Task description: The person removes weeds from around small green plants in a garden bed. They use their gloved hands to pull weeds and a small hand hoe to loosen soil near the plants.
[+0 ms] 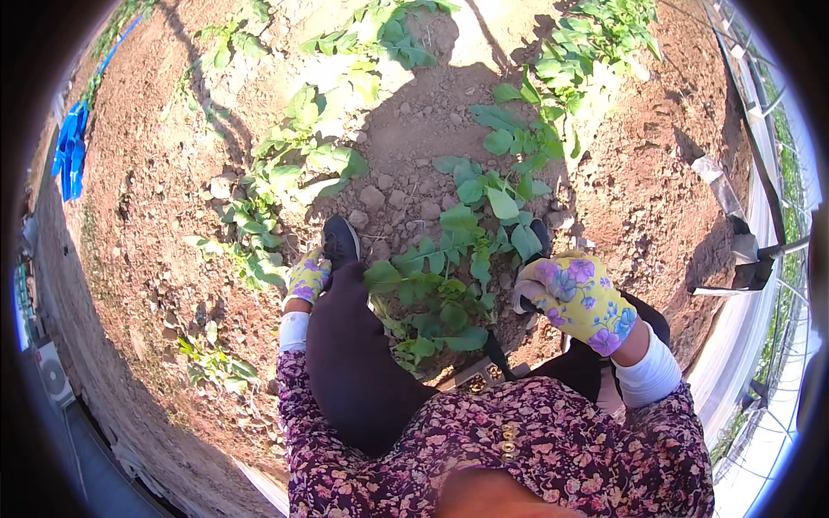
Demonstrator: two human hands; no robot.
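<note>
My left hand (307, 277), in a yellow floral glove, reaches down beside my left shoe (341, 240) at the edge of the left row of leafy green plants (257, 226). Its fingertips are hard to make out against the bright leaves. My right hand (577, 298), in a matching glove, is curled closed in front of my right knee. A small dark bit shows at its fingers, too unclear to name. Between my legs grow broad-leaved plants (440, 298) of the middle row, left of my right hand.
Brown clumpy soil (129, 259) surrounds the rows. Stones (371, 200) lie ahead of my feet. A blue cloth-like item (71, 151) is at the far left. White plastic sheeting (721, 345) and a dark metal bracket (753, 266) run along the right side. A small plant (216, 363) grows at left.
</note>
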